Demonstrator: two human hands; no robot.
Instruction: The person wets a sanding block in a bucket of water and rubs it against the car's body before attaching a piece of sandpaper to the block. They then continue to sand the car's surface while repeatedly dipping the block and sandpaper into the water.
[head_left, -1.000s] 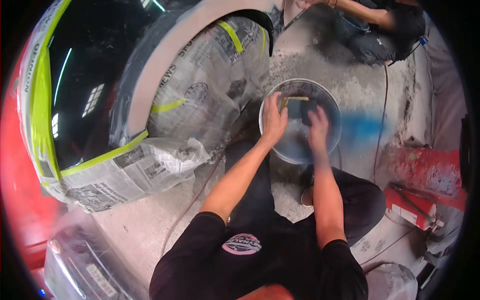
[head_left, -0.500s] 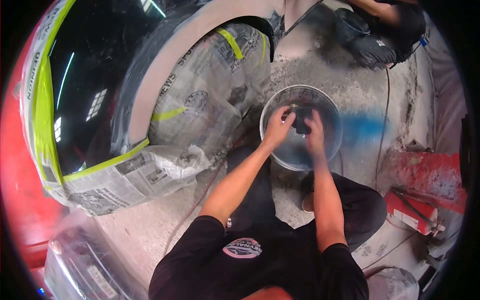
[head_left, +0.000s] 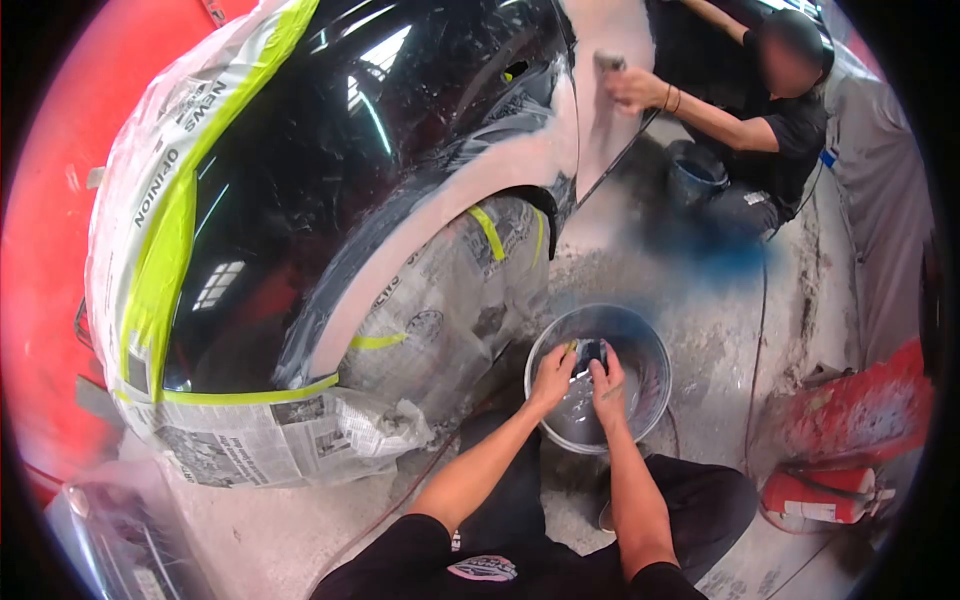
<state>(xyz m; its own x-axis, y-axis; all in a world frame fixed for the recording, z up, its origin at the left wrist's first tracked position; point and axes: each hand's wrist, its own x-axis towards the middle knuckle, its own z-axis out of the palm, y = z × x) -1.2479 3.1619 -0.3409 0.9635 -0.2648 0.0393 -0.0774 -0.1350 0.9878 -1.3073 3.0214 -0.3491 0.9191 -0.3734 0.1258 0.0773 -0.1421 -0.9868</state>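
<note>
A grey-rimmed bucket with water in it stands on the floor between my legs. Over its opening, my left hand is closed on the left side of a small dark piece, perhaps a sanding pad. My right hand grips the same piece from the right, thumb on top. Beyond the hands is the wheel arch, its opening covered with newspaper and yellow-green tape. Pale filler runs along the arch edge of the black car body.
A co-worker at the upper right holds a small block against the pale panel, beside a dark bucket. A red fire extinguisher lies at the right. A hose crosses the concrete floor.
The view has tilted up, so the car and co-worker show more and the bucket sits lower. My hands remain over the bucket, the dark piece now held between both thumbs and fingers.
</note>
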